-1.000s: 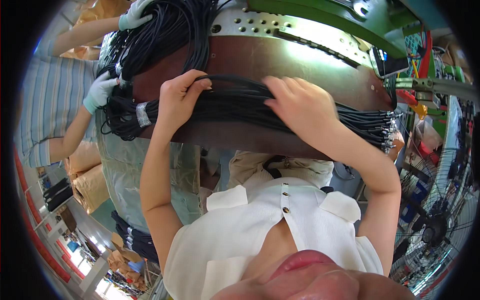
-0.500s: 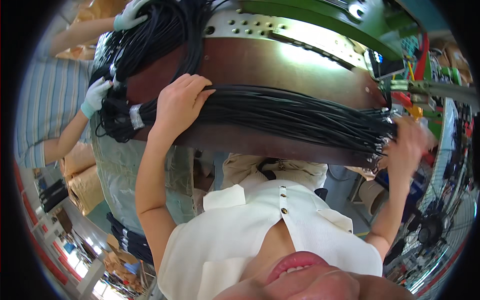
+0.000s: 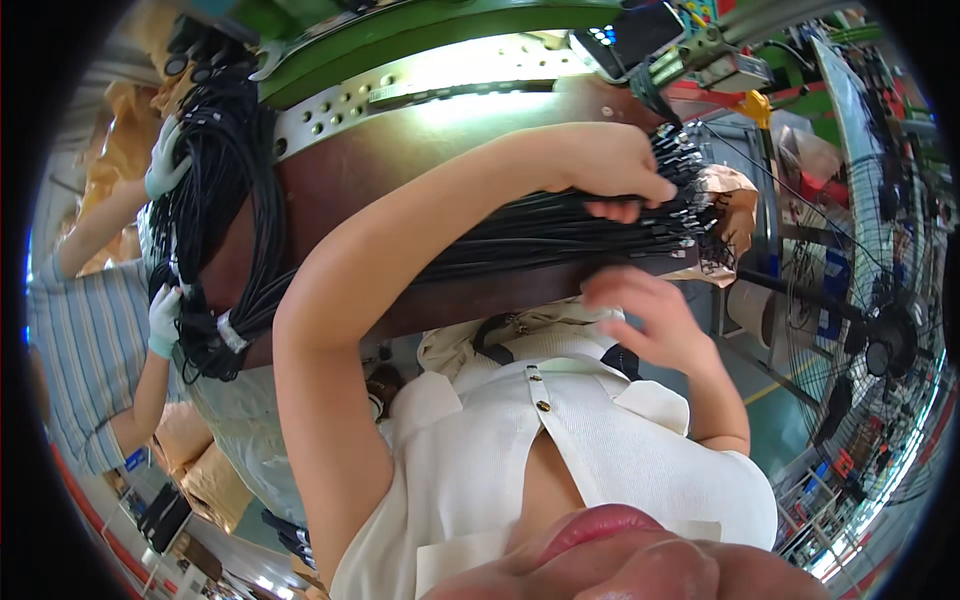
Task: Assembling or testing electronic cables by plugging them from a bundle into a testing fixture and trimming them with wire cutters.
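A long bundle of black cables point(image 3: 480, 243) with silvery metal ends point(image 3: 690, 190) lies across the brown tabletop point(image 3: 400, 160). My left hand point(image 3: 615, 170) reaches over from the left and is closed round cables near those ends; part of its grip is hidden behind its own fingers. Below the bundle's right end, just off the table's near edge, my right hand point(image 3: 655, 310) is held with fingers apart and nothing seen in it. Its fingertips are blurred. Silvery tape point(image 3: 231, 333) wraps the bundle's left end.
At the left, a co-worker's gloved hands point(image 3: 168, 165) touch another pile of black cables point(image 3: 205, 150). A green machine frame point(image 3: 330, 60) with a perforated metal strip stands along the back. Brown paper point(image 3: 735, 205) hangs by the table's right end. A black fan point(image 3: 885, 338) stands farther right.
My left hand has gone from the bundle's left part to its metal ends at the right. My right hand has left those ends and come down toward me. The view has shifted.
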